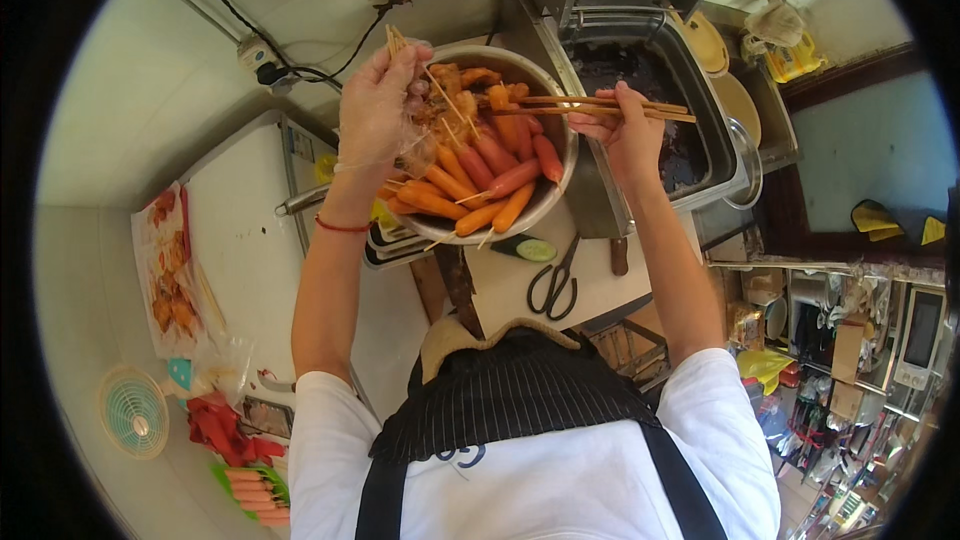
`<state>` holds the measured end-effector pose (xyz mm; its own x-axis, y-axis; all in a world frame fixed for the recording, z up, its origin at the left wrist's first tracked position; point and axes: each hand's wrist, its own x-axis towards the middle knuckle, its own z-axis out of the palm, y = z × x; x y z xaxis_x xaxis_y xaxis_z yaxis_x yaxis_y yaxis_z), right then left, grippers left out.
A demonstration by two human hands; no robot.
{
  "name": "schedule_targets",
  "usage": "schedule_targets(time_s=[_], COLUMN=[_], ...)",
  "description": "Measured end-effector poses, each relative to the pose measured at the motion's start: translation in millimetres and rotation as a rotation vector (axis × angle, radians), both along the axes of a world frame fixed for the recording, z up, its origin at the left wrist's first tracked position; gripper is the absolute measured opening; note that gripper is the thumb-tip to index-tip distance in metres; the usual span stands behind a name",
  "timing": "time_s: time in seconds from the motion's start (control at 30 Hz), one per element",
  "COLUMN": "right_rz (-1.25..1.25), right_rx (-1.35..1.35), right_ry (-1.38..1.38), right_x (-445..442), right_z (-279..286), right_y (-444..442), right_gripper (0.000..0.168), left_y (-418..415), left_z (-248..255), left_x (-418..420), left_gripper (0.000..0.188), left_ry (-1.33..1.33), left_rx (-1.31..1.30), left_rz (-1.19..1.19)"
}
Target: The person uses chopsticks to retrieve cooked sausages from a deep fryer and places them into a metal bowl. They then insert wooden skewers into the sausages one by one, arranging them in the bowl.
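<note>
A large stainless steel bowl [568, 157] stands before me, filled with skewered sausages [515, 178] and browned pieces of meat [480, 77]. My left hand [382, 101], in a clear plastic glove, grips several thin wooden skewers [395, 37] at the bowl's left side. Bare and over the right rim, my right hand [624, 127] holds a pair of long wooden chopsticks [581, 106]. Their tips reach among the food, next to an orange sausage piece [499, 97]; whether they pinch it I cannot tell.
A deep fryer [712, 191] with dark oil adjoins the bowl on the right. Below the bowl lie black-handled scissors [553, 289], a cut cucumber [534, 248] and a wooden handle [619, 256]. At left are a white freezer top [247, 187], a small fan [133, 411] and a power cable [300, 73].
</note>
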<state>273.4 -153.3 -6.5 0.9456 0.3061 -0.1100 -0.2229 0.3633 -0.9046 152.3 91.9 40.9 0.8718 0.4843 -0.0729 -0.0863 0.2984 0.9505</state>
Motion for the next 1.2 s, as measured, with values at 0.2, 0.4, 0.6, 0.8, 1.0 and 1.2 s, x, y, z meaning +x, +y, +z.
schedule_targets(time_s=[0.2,0.4,0.6,0.8,1.0,1.2], right_rz=[-0.03,-0.039,-0.031,-0.029,-0.02,-0.02], right_rx=[0.014,-0.001,-0.001,-0.006,-0.013,-0.012], right_ry=[0.008,-0.003,-0.02,-0.025,-0.036,-0.05], right_x=[-10,-14,-17,-17,-19,-21], right_z=[1,2,5,3,5,5], right_y=[-3,-11,-14,-15,-15,-15], right_gripper=[0.031,0.031,0.031,0.031,0.031,0.031], left_y=[-20,-26,-28,-30,-31,-34], left_z=[4,3,3,2,-1,-5], left_x=[13,16,17,19,19,20], left_gripper=[0.016,0.014,0.013,0.014,0.014,0.014], left_ry=[-0.152,-0.188,-0.203,-0.223,-0.199,-0.168], left_rx=[0.528,0.718,0.644,0.593,0.617,0.647], left_rz=[0.082,0.054,0.019,0.005,-0.003,-0.043])
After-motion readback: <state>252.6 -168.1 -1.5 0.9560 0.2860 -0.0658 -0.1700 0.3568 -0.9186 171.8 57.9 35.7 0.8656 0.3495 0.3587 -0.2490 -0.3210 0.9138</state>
